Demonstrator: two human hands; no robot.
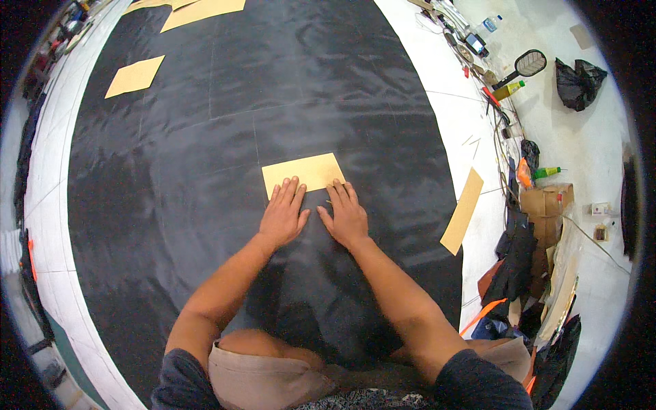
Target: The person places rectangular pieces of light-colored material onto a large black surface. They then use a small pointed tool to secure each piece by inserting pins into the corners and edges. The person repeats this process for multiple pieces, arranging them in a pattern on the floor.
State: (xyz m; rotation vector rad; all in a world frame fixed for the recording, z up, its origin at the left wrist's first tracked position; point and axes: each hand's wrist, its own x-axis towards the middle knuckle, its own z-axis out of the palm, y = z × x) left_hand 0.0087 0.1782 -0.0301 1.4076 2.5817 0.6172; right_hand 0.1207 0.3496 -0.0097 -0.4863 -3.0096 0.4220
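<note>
The left hand [281, 215] lies palm down with its fingers extended over the lower edge of a tan card [304, 171], its thumb spread out to the right. The right hand [346, 213] lies near the card's lower right corner, fingers somewhat spread and thumb apart; something thin may sit beside its index finger, but it is too small to tell. The two hands are apart, and neither appears to grip the card, which lies flat on the wide black sheet [328, 102] just beyond the thumbs.

Across the sheet from the left, a smaller loose card [134, 76] lies at the upper left with nothing weighing it down, so a tug on the sheet could shift it. Larger card pieces [205, 14] overlap at the far edge; the same pull could slide one across another.

In the middle, the main risk is the card under the hands skewing: contact seems to fall along its near side, so uneven pressure could pivot it, and the sheet's shallow ripples could creep beneath it. Faint pale lines on the sheet could smudge under a dragging palm or forearm.

To the right, a long card strip [462, 212] straddles the sheet's edge and the white floor [437, 75]; a stray elbow could knock it toward the clutter beyond.
</note>
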